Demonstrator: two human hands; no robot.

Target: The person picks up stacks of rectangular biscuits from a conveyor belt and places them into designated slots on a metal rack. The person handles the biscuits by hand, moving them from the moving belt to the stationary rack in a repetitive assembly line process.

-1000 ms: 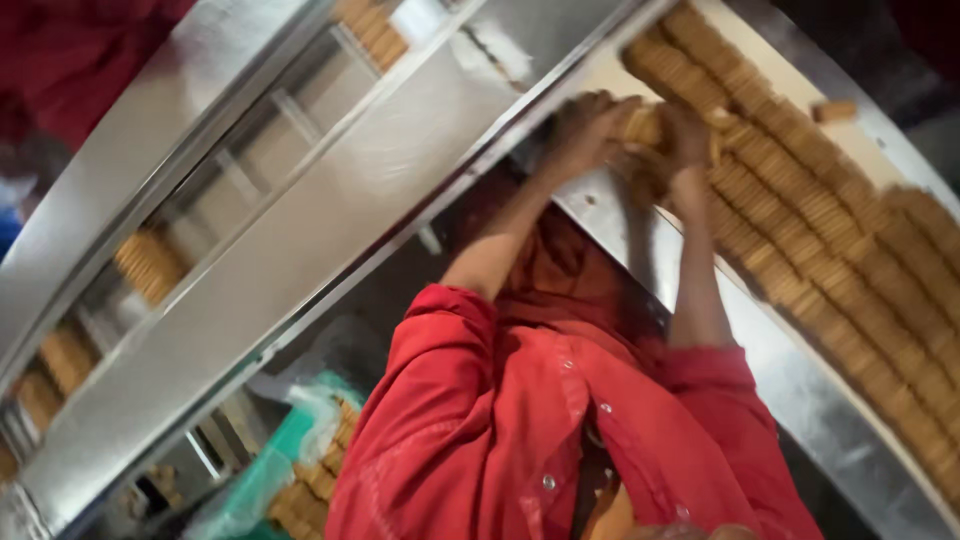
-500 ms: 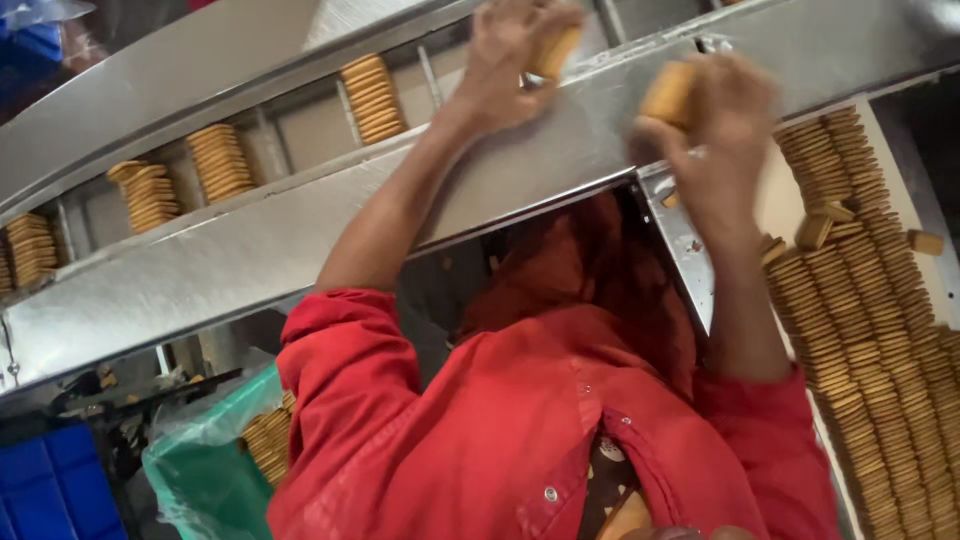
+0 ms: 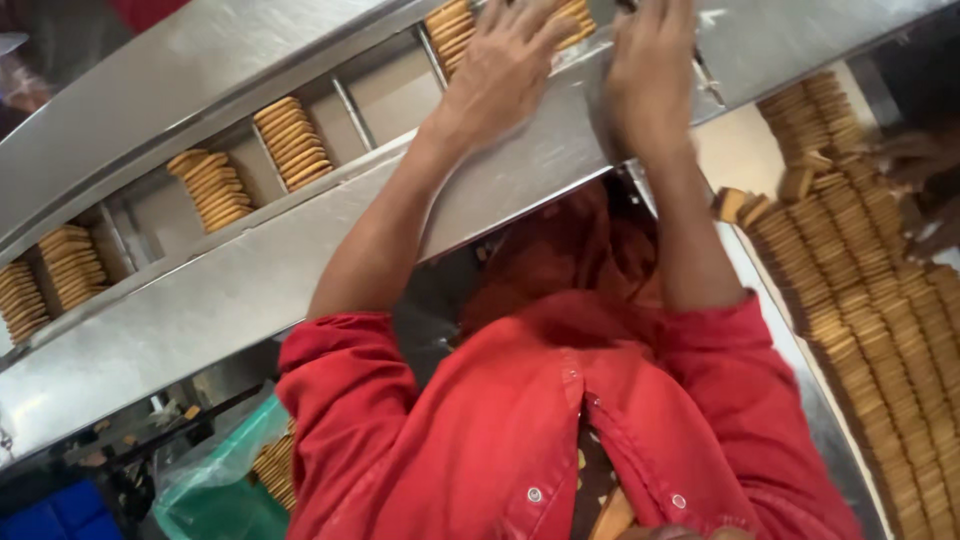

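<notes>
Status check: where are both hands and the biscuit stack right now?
Left hand and right hand both pressed flat on biscuit stack in a steel channel compartment. Grip hidden by the hands. Nothing blocking; more stacks sit in neighbouring compartments.

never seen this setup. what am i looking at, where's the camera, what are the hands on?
There is one view only, from a camera worn on the person's head, looking down past their red shirt to their own two bare hands. No robot is involved.

The long steel channel running across is divided into compartments, each holding a stack of round tan biscuits standing on edge. At the right, a belt carries long rows of the same biscuits.

The left hand and right hand both press down on a biscuit stack in the top compartment; their fingers cover most of it. Whether they grip it cannot be told.

A green plastic bag holding more biscuits sits lower left.
</notes>
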